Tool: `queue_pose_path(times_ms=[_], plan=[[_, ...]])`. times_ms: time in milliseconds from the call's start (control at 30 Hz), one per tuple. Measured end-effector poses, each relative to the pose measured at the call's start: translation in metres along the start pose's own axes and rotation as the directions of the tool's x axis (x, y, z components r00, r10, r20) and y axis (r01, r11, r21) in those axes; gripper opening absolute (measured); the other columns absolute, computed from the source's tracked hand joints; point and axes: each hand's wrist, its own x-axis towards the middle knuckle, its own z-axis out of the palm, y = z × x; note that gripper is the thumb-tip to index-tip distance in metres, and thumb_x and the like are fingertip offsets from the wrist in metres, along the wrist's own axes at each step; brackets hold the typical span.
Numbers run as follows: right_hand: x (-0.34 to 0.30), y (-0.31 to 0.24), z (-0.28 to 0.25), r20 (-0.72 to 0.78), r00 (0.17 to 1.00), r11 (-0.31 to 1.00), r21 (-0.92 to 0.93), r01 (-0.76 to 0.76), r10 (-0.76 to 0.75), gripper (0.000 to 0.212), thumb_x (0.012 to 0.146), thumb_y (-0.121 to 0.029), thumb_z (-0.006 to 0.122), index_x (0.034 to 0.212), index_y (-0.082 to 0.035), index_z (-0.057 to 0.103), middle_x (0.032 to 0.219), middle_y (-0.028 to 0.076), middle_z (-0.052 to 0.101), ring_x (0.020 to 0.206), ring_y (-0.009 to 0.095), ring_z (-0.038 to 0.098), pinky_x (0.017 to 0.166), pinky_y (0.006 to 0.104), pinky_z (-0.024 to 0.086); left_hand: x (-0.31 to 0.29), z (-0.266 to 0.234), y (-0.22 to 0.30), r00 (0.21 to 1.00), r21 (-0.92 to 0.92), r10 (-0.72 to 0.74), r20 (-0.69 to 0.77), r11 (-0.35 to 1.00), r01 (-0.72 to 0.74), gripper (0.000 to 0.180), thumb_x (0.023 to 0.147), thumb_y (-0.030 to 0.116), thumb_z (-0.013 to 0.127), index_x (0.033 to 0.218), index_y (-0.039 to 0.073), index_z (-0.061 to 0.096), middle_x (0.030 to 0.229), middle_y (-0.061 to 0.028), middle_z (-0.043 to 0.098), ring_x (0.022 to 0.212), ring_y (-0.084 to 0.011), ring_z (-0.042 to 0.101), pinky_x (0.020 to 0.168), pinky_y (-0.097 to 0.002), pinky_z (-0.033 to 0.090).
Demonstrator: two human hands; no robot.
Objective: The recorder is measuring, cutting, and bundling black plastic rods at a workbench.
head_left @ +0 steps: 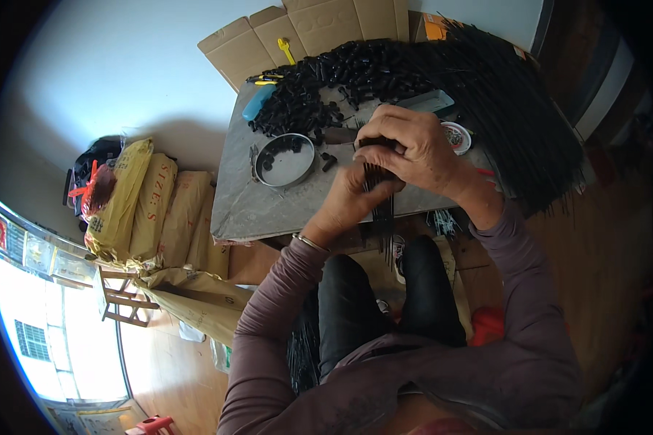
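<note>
A small bundle of thin black rods (383, 216) stands between my hands at the near edge of the table, its lower ends hanging over my knees. My left hand (350, 197) is closed round the middle of the bundle. Above it, my right hand (413, 148) curls its fingers over the upper part; what lies under them is mostly hidden. Left of my hands, a round metal pan (313, 171) has several short black pieces in it. A couple of loose black pieces (329, 161) lie beside the pan.
Small black cylindrical parts (363, 72) are heaped at the back against cardboard (323, 25). Long black rods (515, 123) cover the table's right side. A white bowl (455, 148) of tiny bits sits right of my hands. Filled sacks (152, 203) and a wooden stool (127, 297) stand left.
</note>
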Motion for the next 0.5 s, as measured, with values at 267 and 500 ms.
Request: queue_pose_path(times_ms=[267,500], plan=[[0.008,-0.011,0.005,-0.001,0.989,0.988,0.053,-0.147,0.148,0.01,0.082,0.005,0.067,0.09,0.0,0.064,0.081,0.003,0.061,0.068,0.006,0.057,0.056,0.0197,0.044,-0.016,-0.006,-0.066,0.942,0.73,0.163,0.294,0.597,-0.332,0.074,0.076,0.05,0.07,0.124,-0.005,0.056,0.147,-0.0233,0.03,0.141,-0.0395,0.02,0.116,-0.0479,0.017],[0.009,-0.009,-0.001,0.01,0.973,0.972,0.049,-0.23,0.23,0.013,0.082,0.006,0.068,0.093,0.001,0.064,0.082,0.001,0.058,0.069,0.004,0.052,0.059,0.0179,0.041,-0.012,-0.008,-0.071,0.927,0.68,0.086,0.365,0.655,-0.328,0.078,0.076,0.055,0.068,0.116,-0.012,0.058,0.15,-0.0243,0.026,0.142,-0.0376,0.019,0.117,-0.0461,0.018]])
